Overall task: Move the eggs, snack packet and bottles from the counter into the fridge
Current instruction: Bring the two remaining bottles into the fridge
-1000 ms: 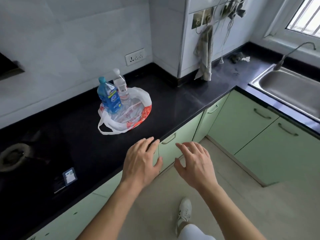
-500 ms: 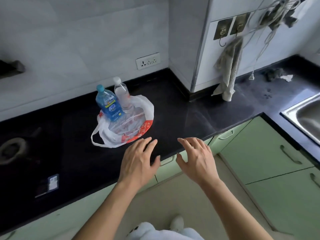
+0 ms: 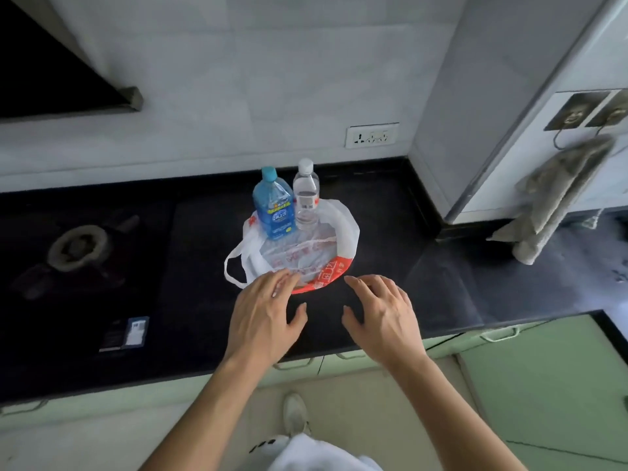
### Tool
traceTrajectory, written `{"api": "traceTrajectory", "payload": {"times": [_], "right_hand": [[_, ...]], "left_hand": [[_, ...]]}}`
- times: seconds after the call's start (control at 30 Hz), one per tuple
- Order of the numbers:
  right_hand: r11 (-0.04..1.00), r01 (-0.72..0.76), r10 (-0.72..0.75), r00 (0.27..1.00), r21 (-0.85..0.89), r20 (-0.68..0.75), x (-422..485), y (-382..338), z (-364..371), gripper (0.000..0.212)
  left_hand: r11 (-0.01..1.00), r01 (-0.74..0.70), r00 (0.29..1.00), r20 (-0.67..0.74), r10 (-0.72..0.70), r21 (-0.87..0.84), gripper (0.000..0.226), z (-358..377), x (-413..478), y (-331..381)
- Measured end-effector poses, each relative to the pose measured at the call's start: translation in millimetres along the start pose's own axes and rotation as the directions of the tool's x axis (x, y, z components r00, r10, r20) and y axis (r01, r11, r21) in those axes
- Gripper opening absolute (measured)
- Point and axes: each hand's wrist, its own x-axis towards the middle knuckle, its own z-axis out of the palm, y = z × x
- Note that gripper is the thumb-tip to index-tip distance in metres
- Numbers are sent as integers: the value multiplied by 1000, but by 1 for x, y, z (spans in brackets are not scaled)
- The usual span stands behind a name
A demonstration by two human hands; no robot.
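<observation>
Bottles: blue bottle (image 3: 273, 207) and clear bottle (image 3: 306, 198) are standing upright, side by side and touching, at the far rim of the bag (image 3: 343, 232) on the worktop (image 3: 424, 283).
Bag: it is lying open and slumped. Something clear and crinkled is showing inside, but I am not making out eggs or a snack packet.
Left grip (image 3: 265, 314): it is holding nothing, with fingers spread and nearly straight. The tips are reaching over the bag's near red edge, but I cannot tell whether they are touching it.
Right grip (image 3: 384, 314): it is hovering wide and empty just beside the bag's near edge, fingers lightly bent.
Step, as I am judging it: both hands are hovering ready for the first pick-up.
Doing it well: the bottles are looking like the easy start, one per hand. I am favouring wrapping round the body below the shoulder, not the cap, and coming in from above, since dragging through thin plastic is risking a snag and a tip.
Caution: if eggs are sitting in the bag, lifting by the handle loop (image 3: 234, 266) with support beneath is seeming safer than squeezing.
Fridge: it is not showing in view.
</observation>
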Motion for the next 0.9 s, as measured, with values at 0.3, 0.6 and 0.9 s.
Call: {"api": "traceTrajectory", "payload": {"times": [0.3, 0.6, 0.9], "right_hand": [[988, 133, -132, 991, -77, 21, 64, -17, 13, 42], [990, 143, -143, 985, 8, 93, 93, -9, 31, 44], [924, -186, 105, 963, 333, 248, 154, 15, 75, 53]], "left_hand": [[1000, 28, 999, -25, -28, -9, 50, 8, 29, -42], [986, 136, 991, 6, -136, -92, 55, 23, 51, -59], [798, 350, 913, -12, -408, -491, 55, 55, 106, -94]]}}
